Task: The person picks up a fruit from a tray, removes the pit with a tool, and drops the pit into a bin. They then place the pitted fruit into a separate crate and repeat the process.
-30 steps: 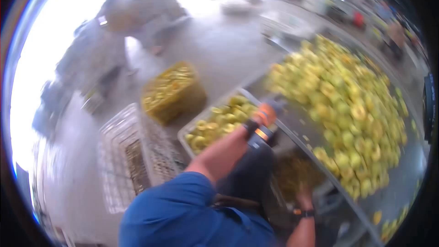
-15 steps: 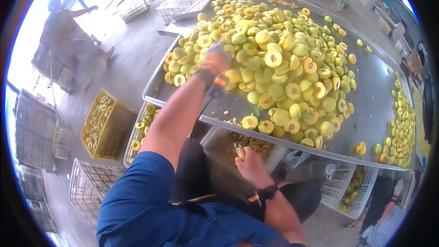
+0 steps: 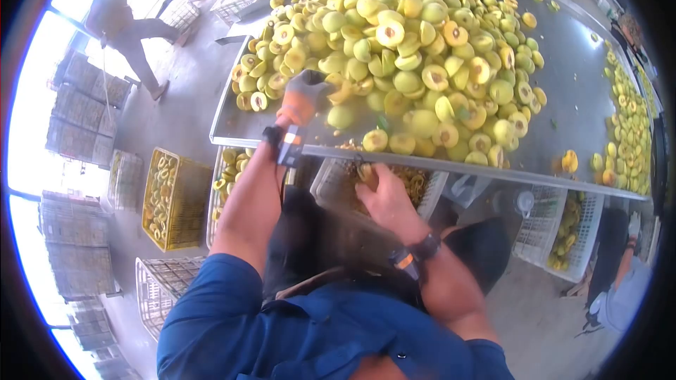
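Note:
Yellow-green halved peaches [image 3: 406, 81] are heaped on a metal table; several show brown pit hollows. At the heap's near left side, my left hand [image 3: 301, 97], in a grey and orange glove, has its fingers curled on a peach half [image 3: 339, 89], partly hidden by the fingers. My bare right hand [image 3: 389, 198] is below the table's front edge, closed around a small tool [image 3: 365, 173] with a wooden-looking handle and a metal tip. Beneath it stands a white crate [image 3: 327, 186] with brownish-yellow scraps inside.
The metal table [image 3: 570, 123] has a raised rim. More fruit [image 3: 627, 127] lies at its right end. A yellow crate [image 3: 184, 200] of fruit and a white crate [image 3: 150, 295] stand left. Another person [image 3: 127, 28] is at far left; a co-worker's sleeve [image 3: 629, 295] shows at right.
My left hand has drawn back from the heap toward the table's front edge, with a peach half at its fingers. My right hand has risen nearer the edge with the tool. The view has tilted down.

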### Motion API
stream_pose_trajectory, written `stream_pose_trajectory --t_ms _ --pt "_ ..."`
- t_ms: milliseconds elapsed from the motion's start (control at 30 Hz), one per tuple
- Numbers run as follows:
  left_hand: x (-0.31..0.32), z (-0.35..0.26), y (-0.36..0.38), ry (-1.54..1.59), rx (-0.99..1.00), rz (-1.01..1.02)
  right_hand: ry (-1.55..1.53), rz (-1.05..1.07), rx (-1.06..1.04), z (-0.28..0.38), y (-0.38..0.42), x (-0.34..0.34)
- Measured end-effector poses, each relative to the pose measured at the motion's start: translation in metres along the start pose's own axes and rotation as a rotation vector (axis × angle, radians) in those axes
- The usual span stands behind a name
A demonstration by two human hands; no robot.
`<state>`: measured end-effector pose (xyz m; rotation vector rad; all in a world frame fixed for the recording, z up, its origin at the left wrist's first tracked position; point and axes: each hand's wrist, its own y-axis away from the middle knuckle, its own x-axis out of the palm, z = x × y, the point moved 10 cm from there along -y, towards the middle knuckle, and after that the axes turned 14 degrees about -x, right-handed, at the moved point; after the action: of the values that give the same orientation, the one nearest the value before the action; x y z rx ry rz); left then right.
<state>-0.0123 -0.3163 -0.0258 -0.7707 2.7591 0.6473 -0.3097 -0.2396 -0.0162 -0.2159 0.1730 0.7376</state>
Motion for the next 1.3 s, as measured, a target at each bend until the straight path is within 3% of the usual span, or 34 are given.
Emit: stream_pose_trajectory --t_ms 100,200,367,567,700,767,867,967,1067,1133,1167,1300 --pt "0.037 -0.018 0.084 0.292 -0.027 0.2 -0.141 -0.096 -0.035 0.003 -0.001 -0.007" --pt "0.065 -0.018 0.135 0.351 -0.067 0.294 -0.23 -0.155 -0.052 0.004 0.003 -0.014" --pt "0.086 -0.003 0.167 0.372 0.006 0.215 -0.286 -0.23 -0.105 -0.006 0.009 -0.02" --pt "0.092 -0.009 0.206 0.168 0.062 -0.083 0.027 -0.198 -0.049 0.007 0.017 -0.032" --pt "0.094 -0.005 0.214 0.342 0.099 -0.105 -0.175 -0.168 -0.124 0.013 0.016 -0.023" --pt "0.092 -0.003 0.214 0.273 0.018 -0.1 -0.354 -0.093 -0.119 0.016 0.013 -0.016" --pt "0.088 0.012 0.212 0.283 0.031 -0.147 -0.034 -0.198 -0.347 0.001 0.019 -0.012" --pt "0.088 0.015 0.216 0.338 0.066 -0.158 -0.579 0.099 0.211 -0.021 0.025 0.017" --pt "0.088 0.01 0.21 0.353 0.164 -0.05 -0.95 0.111 0.365 -0.014 0.033 0.022" --pt "0.088 0.008 0.206 0.335 0.168 0.0 -0.707 0.07 0.278 -0.004 0.026 0.011" --pt "0.09 0.011 0.205 0.319 0.123 0.002 -0.589 0.051 0.235 0.0 0.024 0.007" --pt "0.101 0.038 0.205 0.523 -0.056 0.009 -0.992 0.14 0.429 0.003 0.042 0.033"
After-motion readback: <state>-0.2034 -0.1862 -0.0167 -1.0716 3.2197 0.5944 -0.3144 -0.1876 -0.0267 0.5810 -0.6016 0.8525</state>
